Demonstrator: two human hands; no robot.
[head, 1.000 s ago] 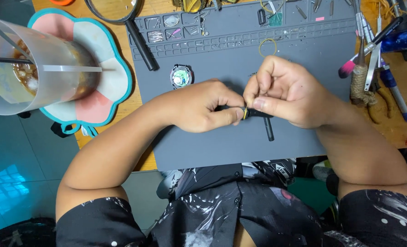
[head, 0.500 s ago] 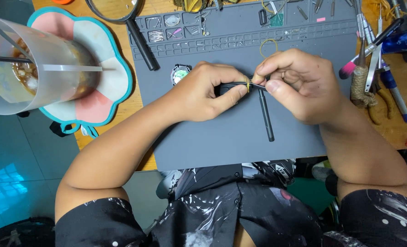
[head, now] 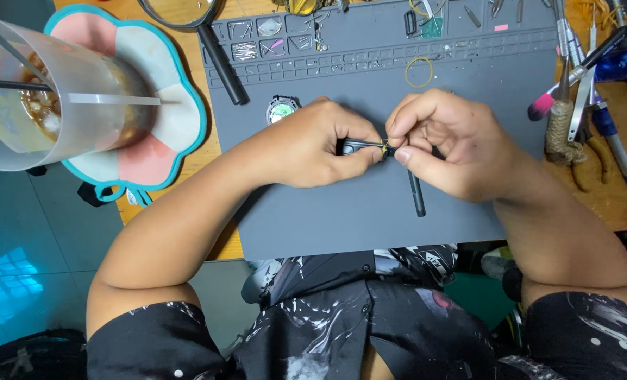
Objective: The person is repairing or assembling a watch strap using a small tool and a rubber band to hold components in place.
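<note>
Two hands over grey work mat (head: 370, 218), meeting approx. at mat centre. Left hand (head: 313, 144): knuckles up, fingers curled, thumb and forefinger pinching a short black strap piece (head: 355, 146) at its right end. Right hand (head: 443, 144): fingers bunched, thumb and forefinger tips pressed together on a tiny yellowish bit (head: 384, 146) at the strap end; too small to tell what it is. Both hands touching at fingertips, forearms angled in from near left and near right, elbows off near edge of mat. One thin black rod-like tool (head: 417, 197) lying on mat just below right hand, partly hidden under it. One small round watch case (head: 281, 110) w/ greenish face on mat, just left of left hand, far side. One yellow ring (head: 419, 72) flat on mat, far of right hand. One magnifying glass (head: 215, 42) w/ black handle at far left edge of mat. One clear plastic cup (head: 53, 98) w/ brown drink and two straws, far left, sitting on one flower-shaped coaster (head: 165, 148), pink w/ teal rim. Cluster of tools (head: 588, 84) at right of mat, incl. tweezers, pens, one pink-tipped; exact count cannot tell. Row of small parts trays (head: 257, 39) moulded along far edge of mat.
</note>
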